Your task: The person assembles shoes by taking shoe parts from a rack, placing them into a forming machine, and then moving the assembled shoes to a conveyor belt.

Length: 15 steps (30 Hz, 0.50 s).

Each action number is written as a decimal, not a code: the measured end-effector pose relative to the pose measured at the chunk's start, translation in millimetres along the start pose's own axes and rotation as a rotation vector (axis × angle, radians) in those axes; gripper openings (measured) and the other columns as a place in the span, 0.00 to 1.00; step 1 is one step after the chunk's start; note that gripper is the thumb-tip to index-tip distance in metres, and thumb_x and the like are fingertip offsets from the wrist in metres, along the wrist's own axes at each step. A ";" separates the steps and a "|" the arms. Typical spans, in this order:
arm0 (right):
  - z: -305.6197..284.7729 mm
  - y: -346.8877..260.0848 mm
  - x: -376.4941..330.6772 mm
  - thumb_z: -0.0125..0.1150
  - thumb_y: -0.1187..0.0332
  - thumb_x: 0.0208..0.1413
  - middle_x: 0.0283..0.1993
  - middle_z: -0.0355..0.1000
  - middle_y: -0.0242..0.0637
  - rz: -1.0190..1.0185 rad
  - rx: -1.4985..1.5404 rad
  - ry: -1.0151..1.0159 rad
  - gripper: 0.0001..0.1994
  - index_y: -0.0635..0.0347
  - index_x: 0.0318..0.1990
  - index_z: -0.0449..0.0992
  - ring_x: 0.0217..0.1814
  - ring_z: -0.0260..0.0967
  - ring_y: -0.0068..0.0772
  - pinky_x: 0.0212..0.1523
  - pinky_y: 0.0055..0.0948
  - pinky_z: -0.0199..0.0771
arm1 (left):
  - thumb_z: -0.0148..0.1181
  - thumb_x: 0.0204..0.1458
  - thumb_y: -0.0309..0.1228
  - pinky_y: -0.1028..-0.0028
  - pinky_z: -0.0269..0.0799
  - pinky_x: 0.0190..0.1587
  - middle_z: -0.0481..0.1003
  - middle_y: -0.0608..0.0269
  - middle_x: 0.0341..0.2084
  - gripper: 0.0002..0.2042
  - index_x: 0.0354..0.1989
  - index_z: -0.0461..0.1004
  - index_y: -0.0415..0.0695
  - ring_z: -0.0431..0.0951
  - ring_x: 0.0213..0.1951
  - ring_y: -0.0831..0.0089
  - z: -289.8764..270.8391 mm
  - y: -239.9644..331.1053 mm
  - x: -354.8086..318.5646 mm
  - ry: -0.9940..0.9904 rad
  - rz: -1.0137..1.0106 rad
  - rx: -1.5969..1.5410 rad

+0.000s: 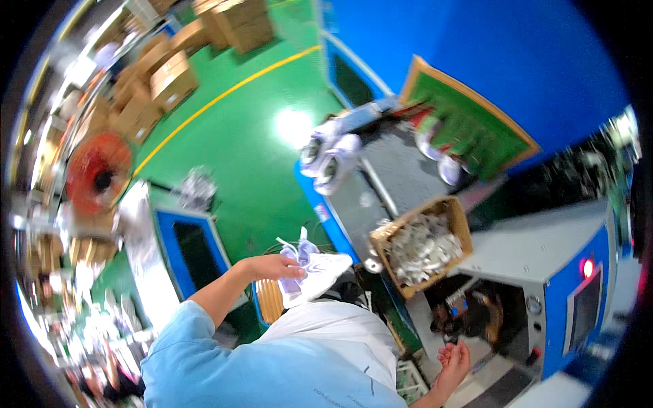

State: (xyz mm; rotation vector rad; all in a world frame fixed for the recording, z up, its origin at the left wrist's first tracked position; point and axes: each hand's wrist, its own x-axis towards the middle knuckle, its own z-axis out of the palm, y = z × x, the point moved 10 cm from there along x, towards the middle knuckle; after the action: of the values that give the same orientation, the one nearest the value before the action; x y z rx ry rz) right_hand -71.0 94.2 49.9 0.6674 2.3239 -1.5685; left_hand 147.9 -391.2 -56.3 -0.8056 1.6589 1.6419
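Note:
My left hand (273,266) is closed on a white shoe (320,273) with a lavender lining and laces, held in front of my waist with its toe pointing right. Off to the lower right, my right hand (454,362) has its fingers curled in by the opening of a blue and grey machine (507,255). A small dark part (449,337) of the machine sits at those fingertips. Whether the fingers grip it is too blurred to make out.
An open cardboard box (468,234) of crumpled whitish pieces stands beside the machine. White-lavender shoes (338,163) rest on the conveyor (398,163) ahead, near a green board (476,115). At left are a blue-fronted cabinet (192,246), an orange round fan (99,173) and cartons (173,80).

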 end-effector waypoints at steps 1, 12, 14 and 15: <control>5.1 5.3 10.6 0.52 0.67 0.65 0.36 0.73 0.39 -0.028 -0.027 -0.060 0.16 0.67 0.55 0.69 0.32 0.70 0.25 0.30 0.24 0.72 | 0.55 0.57 0.53 0.67 0.69 0.51 0.76 0.56 0.48 0.28 0.53 0.75 0.39 0.74 0.49 0.69 -1.1 -22.5 -12.0 0.068 0.004 -0.002; 64.3 -10.5 41.5 0.54 0.63 0.64 0.39 0.76 0.37 -0.301 -0.393 -0.415 0.15 0.63 0.52 0.73 0.32 0.71 0.27 0.27 0.26 0.68 | 0.62 0.46 0.57 0.63 0.74 0.46 0.81 0.51 0.36 0.27 0.42 0.81 0.44 0.81 0.38 0.58 -50.2 -305.6 -288.4 1.066 -0.423 0.069; 82.0 -14.1 37.8 0.54 0.65 0.64 0.40 0.76 0.38 -0.332 -0.429 -0.485 0.15 0.65 0.52 0.72 0.34 0.72 0.28 0.30 0.26 0.70 | 0.64 0.43 0.56 0.61 0.73 0.47 0.80 0.50 0.38 0.28 0.41 0.80 0.44 0.79 0.41 0.54 -56.3 -362.4 -376.7 1.433 -0.621 0.145; 89.6 -15.6 34.8 0.54 0.65 0.64 0.40 0.76 0.38 -0.351 -0.450 -0.509 0.15 0.65 0.53 0.72 0.34 0.72 0.28 0.31 0.26 0.70 | 0.63 0.46 0.49 0.60 0.73 0.47 0.78 0.51 0.39 0.21 0.42 0.79 0.45 0.79 0.43 0.53 -60.6 -374.1 -411.2 1.513 -0.755 0.281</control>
State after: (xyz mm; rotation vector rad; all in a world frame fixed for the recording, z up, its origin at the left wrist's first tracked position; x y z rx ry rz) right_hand -112.5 14.6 12.2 -0.2323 2.3298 -1.0865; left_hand 690.7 -469.8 52.6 -2.4223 1.8715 0.0523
